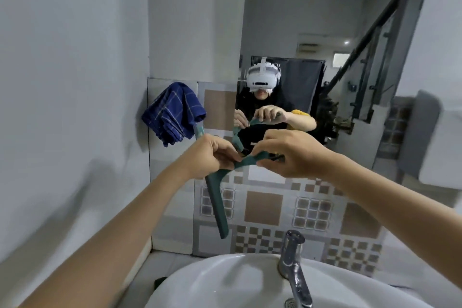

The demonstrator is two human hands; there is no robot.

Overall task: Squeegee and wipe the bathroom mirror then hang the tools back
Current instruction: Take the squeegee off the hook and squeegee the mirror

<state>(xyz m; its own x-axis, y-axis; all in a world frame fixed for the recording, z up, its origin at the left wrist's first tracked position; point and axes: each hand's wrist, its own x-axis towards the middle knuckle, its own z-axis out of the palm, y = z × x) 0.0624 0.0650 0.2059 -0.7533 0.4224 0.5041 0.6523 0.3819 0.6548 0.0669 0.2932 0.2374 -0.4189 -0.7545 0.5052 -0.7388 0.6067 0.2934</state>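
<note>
Both hands pinch teal squeegee (217,197) head before mirror (350,70): left hand (212,155) clamped near handle fork, right hand (287,155) clamped on blade end, likely steadying it. Blue cloth (173,112) hangs on wall.

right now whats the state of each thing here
squeegee: off the wall, held tilted in front of the tiles
left hand: closed on the squeegee's head end
right hand: pinching the head's other end
blue cloth: hanging bunched on the wall
faucet: no water seen running
basin: no water pooled where visible
</note>
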